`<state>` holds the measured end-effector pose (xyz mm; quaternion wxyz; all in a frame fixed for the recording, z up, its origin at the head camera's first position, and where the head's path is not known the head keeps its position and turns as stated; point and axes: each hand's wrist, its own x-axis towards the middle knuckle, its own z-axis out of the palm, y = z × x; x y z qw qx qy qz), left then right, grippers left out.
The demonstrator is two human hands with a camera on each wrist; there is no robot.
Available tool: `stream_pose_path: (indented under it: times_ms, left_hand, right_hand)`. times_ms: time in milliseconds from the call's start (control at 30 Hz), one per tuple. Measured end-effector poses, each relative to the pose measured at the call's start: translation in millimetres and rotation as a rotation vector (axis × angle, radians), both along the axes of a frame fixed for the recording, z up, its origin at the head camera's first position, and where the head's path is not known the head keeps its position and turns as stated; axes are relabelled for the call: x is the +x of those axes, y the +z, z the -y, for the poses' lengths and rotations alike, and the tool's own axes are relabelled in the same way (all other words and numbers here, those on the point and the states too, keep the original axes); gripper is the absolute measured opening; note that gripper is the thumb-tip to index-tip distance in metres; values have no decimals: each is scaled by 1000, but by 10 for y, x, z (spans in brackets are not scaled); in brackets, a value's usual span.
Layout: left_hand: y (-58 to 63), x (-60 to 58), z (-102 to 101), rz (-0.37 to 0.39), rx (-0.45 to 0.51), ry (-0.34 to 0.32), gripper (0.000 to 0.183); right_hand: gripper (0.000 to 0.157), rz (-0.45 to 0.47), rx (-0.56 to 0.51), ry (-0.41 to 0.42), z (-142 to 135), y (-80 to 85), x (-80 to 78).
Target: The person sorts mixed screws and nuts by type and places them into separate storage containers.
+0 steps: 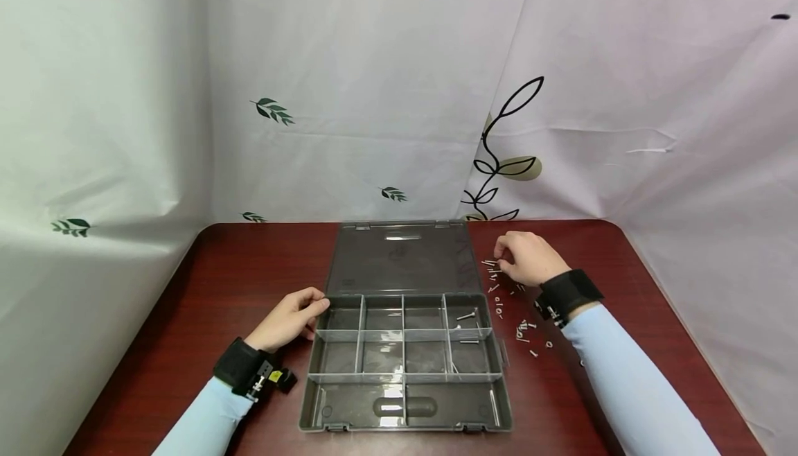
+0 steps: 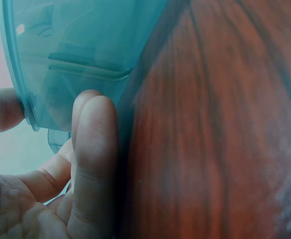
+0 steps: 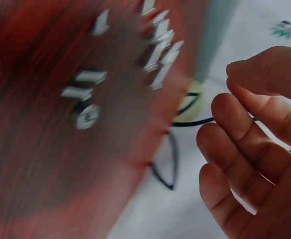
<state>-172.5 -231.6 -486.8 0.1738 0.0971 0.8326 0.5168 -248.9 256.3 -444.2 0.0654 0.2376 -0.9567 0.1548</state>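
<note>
An open translucent grey compartment box (image 1: pixel 349 400) lies on the table with its lid folded back. My left hand (image 1: pixel 289 319) holds the box's upper left corner, thumb over the rim and fingers against the outer wall. In the left wrist view the fingers (image 2: pixel 96 144) touch the wall of the box (image 2: pixel 95 40). My right hand (image 1: pixel 528 258) hovers over small screws (image 1: pixel 492 272) right of the lid, fingers loosely bent. No object shows between the fingertips in the right wrist view, where several blurred screws (image 3: pixel 160 55) lie apart from the hand (image 3: pixel 254 144). Several screws (image 1: pixel 466 316) lie in the right-hand compartments.
More loose screws and small hardware (image 1: pixel 522 331) are scattered on the dark red table (image 1: pixel 268 255) right of the box. The lid (image 1: pixel 405 262) lies flat towards the back. White patterned cloth (image 1: pixel 349 95) hangs behind the table and along its sides.
</note>
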Motion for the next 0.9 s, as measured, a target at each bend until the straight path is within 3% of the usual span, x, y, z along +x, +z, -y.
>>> stream_pose_path:
  times_ms: [233, 567, 900]
  left_hand:
    - [-11, -6, -10, 6, 7, 3, 52]
    - [-27, -10, -2, 11, 13, 4, 52]
    - [-24, -11, 6, 4, 10, 5, 52]
  right_hand:
    - [7, 102, 29, -30, -9, -147, -162]
    - [12, 115, 50, -69, -4, -253, -239]
    - [14, 182, 39, -196, -54, -255, -262]
